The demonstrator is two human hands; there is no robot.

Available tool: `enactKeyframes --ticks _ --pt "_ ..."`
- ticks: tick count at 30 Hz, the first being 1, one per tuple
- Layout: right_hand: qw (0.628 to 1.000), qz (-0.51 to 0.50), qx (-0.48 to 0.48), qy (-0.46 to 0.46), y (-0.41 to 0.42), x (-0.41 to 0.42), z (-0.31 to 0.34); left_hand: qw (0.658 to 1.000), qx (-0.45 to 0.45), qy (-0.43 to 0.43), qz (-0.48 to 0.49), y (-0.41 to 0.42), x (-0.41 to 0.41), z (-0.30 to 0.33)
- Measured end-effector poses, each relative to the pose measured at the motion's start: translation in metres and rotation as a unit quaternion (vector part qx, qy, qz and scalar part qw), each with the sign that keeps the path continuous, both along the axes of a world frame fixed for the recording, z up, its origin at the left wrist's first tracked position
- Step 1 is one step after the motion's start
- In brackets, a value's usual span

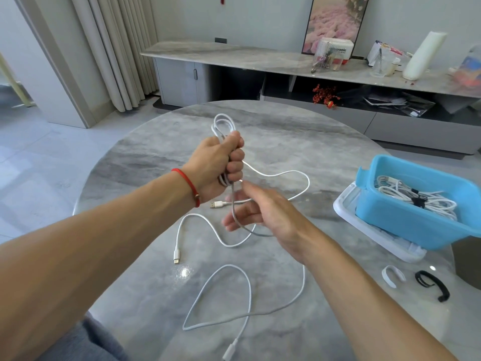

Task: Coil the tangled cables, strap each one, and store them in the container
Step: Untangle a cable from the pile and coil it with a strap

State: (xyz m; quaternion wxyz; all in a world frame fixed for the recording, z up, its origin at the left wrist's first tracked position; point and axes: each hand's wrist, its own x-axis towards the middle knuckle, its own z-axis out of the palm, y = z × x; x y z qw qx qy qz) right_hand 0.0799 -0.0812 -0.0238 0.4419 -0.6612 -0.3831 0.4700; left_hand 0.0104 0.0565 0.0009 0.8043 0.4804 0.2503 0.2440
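Above the middle of a round grey marble table [145,157], the left hand [221,165] is clenched around a bundle of white cable loops [221,123], which rise out of the top of the fist. A red cord bracelet [188,185] circles the left wrist. From the bottom of the fist a grey strand [233,201] drops across the right hand [256,211], whose fingers are spread and relaxed, the strand lying against them; no closed grip is visible there. A white strand [294,173] leaves the fist to the right and curves over the tabletop. Beneath the hands lies a loose white cable [203,225] with plugs at both ends, one under the left wrist, one nearer the viewer. A second loose white cable [247,282] loops along the near edge of the table.

At the right edge, a blue container [406,222] sits tilted on a white tray [369,230] and holds coiled white cables [416,196] bound with black straps. Nearer the viewer, on the table, lie a white strap [389,277] and a black strap [433,285], apart from each other.
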Motion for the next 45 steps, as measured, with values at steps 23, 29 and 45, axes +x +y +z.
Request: enactKeyframes --ticks 23,29,45 --pt "0.908 -0.034 0.16 -0.386 -0.007 0.007 0.006 0.923 0.226 0.243 -0.196 -0.018 -0.011 -0.013" --pt "0.903 -0.059 0.102 -0.412 -0.011 0.021 0.008 0.917 0.148 0.239 -0.284 -0.022 -0.011 -0.01" --pt "0.907 -0.089 0.051 -0.408 -0.024 0.057 0.012 0.836 0.328 0.351 -0.265 -0.013 -0.005 -0.011"
